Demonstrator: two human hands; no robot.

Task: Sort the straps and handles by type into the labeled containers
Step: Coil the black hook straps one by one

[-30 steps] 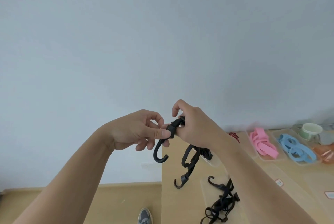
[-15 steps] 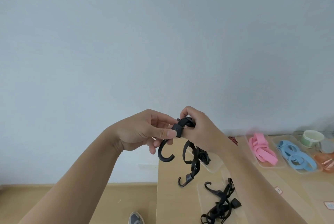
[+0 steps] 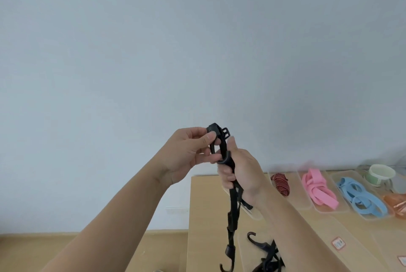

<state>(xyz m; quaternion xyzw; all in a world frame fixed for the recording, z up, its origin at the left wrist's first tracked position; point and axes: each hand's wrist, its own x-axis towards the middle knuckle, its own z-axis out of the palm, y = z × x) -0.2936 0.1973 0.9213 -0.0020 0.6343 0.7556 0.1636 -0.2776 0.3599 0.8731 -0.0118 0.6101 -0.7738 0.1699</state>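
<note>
I hold one black hook strap [image 3: 232,210] hanging above the desk [image 3: 206,216] near its left edge. My left hand [image 3: 191,153] pinches its folded top and my right hand [image 3: 243,173] is clenched round it just below. Farther across the desk are one black strap tangle [image 3: 267,254], one red-striped coil [image 3: 280,184], pink bands [image 3: 316,186] and blue loops [image 3: 356,195], with open floor [image 3: 131,245] left of the desk and two labels [image 3: 338,243] too small to read.

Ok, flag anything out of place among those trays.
Nothing stands out: the striped cord, pink bands and blue loops each lie in their own tray. The black hooked strap is not yet sorted, gripped by the left hand and right hand.
</note>
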